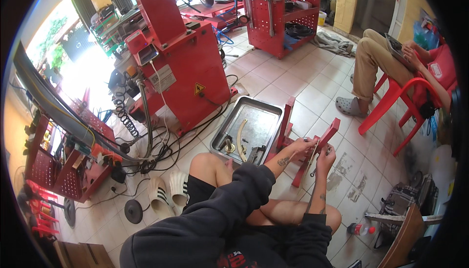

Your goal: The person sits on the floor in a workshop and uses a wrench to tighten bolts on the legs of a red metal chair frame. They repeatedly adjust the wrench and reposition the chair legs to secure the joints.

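Observation:
Both my hands are closed at a red metal stand (328, 132) on the floor just beyond my crossed legs. My left hand (304, 146) pinches something small against its side; the fingers hide what it is. Beside it, my right hand (326, 158) is closed near the upright, and a thin metal tool with a ring-shaped end (312, 174) hangs below its fingers. A narrow brownish strip (314, 154) runs between the hands. Left of the stand lies a steel tray (266, 109) with a curved yellowish strip (240, 134), a bolt-like metal part (228, 146) and small dark pieces.
A large red machine (195, 82) stands ahead left, with cables and hoses (159, 155) across the floor. Farther off is a red tool cart (266, 24). At right a person sits on a red plastic chair (391, 107). Slides (160, 197) lie left of my knee, a bottle (360, 229) right.

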Demonstrator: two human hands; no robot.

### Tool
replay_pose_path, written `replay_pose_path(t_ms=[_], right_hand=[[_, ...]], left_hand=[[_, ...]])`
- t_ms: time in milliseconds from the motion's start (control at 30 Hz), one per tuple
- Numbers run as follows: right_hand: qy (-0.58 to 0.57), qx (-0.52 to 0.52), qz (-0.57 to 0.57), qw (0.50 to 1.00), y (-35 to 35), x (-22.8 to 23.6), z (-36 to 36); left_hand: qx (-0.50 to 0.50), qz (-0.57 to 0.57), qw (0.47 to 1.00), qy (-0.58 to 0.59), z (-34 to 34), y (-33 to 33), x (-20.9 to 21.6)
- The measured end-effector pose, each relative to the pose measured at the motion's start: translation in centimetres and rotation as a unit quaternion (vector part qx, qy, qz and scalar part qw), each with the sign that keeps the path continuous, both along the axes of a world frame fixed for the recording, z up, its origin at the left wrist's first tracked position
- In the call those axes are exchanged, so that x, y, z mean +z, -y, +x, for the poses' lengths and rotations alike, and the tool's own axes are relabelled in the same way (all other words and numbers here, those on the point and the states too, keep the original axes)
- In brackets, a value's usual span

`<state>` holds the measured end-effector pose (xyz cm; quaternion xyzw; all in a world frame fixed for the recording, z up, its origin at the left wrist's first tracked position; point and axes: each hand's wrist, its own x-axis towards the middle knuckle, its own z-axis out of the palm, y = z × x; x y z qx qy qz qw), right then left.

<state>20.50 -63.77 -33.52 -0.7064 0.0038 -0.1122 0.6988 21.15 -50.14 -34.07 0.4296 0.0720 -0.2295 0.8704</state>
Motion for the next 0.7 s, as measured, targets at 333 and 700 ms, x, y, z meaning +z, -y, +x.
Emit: replay_pose_path(t_ms=[333, 700], right_hand=[[-0.040, 0.046, 0.019, 0.998, -0.2, -0.3, 0.5], [0.088, -0.117, 0.039, 0.988, 4.0, 1.2, -0.2]], left_hand=[[-0.065, -0.062, 0.996, -0.027, 1.4, -1.5, -1.5], [0.157, 0.030, 0.987, -0.017, -8.1, -0.2, -1.7]])
